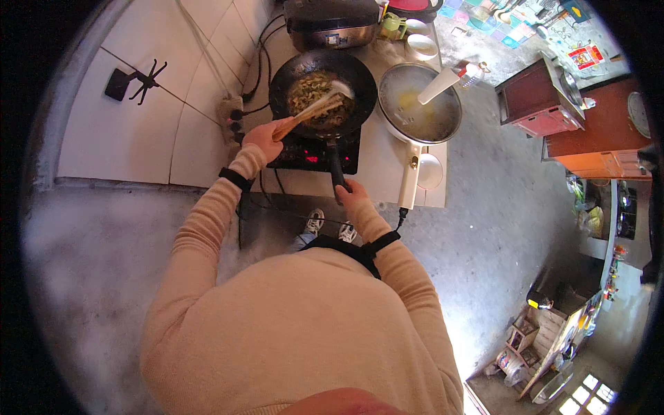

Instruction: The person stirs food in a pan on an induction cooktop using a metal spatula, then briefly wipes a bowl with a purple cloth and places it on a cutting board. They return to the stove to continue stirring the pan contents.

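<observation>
My left hand [263, 140] grips wooden utensils [306, 115], perhaps chopsticks, whose far ends reach into a dark wok [363, 67]. A pale, rounded utensil end [342, 89] shows beside them in the wok. Chopped, greenish-brown food [311, 93] covers the wok's bottom. My right hand [355, 196] is closed around the wok's black handle [335, 161]. Beneath the wok sits a black induction cooker [350, 155] with red lights on.
Right of the wok stands a glass-lidded electric pan [386, 111], its cream handle [411, 179] towards me and a black cord attached. Behind are a dark appliance [332, 23], a green jug [392, 26] and a white bowl [421, 47]. Cables [264, 57] run along the tiled wall [140, 140].
</observation>
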{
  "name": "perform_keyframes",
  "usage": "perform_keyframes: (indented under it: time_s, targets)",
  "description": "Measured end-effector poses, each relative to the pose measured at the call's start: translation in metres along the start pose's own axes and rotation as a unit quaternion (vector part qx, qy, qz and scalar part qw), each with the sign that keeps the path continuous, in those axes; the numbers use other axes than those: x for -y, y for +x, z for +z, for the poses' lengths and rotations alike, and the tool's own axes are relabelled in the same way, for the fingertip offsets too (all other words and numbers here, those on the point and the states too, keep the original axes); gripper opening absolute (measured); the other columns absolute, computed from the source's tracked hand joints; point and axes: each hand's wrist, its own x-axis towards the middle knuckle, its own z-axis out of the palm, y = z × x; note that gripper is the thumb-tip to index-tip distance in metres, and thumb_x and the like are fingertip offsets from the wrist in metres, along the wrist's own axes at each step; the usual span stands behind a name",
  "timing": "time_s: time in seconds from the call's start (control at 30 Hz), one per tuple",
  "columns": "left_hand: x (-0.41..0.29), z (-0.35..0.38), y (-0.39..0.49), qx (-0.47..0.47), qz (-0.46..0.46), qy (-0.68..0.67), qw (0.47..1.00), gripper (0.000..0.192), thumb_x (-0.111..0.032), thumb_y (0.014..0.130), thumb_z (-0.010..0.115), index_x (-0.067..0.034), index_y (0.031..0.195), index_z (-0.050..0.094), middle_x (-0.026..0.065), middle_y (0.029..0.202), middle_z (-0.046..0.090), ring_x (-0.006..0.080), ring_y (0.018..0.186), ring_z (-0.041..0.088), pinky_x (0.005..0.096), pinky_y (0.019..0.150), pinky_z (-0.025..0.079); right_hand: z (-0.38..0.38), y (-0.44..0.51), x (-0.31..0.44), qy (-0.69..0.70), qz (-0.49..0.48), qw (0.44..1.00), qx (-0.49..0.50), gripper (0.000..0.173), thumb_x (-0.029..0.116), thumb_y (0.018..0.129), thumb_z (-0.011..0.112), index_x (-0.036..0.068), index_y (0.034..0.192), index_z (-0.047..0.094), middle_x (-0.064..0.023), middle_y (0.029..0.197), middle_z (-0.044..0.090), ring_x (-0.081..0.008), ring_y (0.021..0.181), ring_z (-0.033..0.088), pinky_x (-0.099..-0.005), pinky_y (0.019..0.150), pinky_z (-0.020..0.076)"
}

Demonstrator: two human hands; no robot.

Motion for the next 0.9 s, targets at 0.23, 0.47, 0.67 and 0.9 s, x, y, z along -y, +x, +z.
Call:
perform_keyframes:
  time_s: [0.23,0.47,0.67,0.9]
  targets:
    - [0.02,0.008,0.026,-0.07,-0.093,-0.143,0.983,0.058,-0.015,0.077,0.061,-0.013,0.133,0.047,0.0174,0.11,0.061,0.0324,0.097,0.059,0.0407,0.084,0.048,-0.002,-0.013,0.015,0.031,-0.001,0.999,-0.01,0.028,0.018,0.089,0.06,-0.002,0.107,0.058,-0.0049,0.075,0.06,-0.0119,0.062,0.052,-0.0274,0.057,0.0443]
    - [0.043,0.013,0.006,-0.063,-0.129,-0.146,0.979,0.056,-0.021,0.074,0.068,-0.006,0.125,0.051,0.0155,0.108,0.062,0.0322,0.096,0.059,0.0404,0.086,0.046,0.001,-0.007,0.008,0.002,0.014,1.0,-0.027,0.032,0.018,0.088,0.061,-0.002,0.112,0.057,-0.0061,0.078,0.062,-0.0123,0.064,0.054,-0.0282,0.059,0.0464]
    - [0.056,0.041,-0.012,-0.094,-0.154,-0.196,0.964,0.054,-0.024,0.074,0.069,-0.007,0.123,0.053,0.0125,0.101,0.062,0.0279,0.089,0.059,0.0374,0.083,0.046,0.001,0.001,-0.002,-0.023,-0.026,0.999,-0.009,0.034,0.019,0.088,0.061,-0.002,0.114,0.056,-0.0066,0.08,0.063,-0.0136,0.064,0.056,-0.0289,0.059,0.0471]
    - [0.034,0.044,-0.043,-0.136,-0.136,-0.314,0.93,0.049,-0.021,0.078,0.067,-0.008,0.123,0.054,0.0059,0.084,0.057,0.0183,0.073,0.054,0.0342,0.07,0.046,0.0,-0.002,-0.001,0.031,0.001,1.0,0.002,0.041,0.027,0.087,0.062,0.002,0.119,0.055,-0.0104,0.083,0.065,-0.018,0.066,0.058,-0.0345,0.061,0.048]
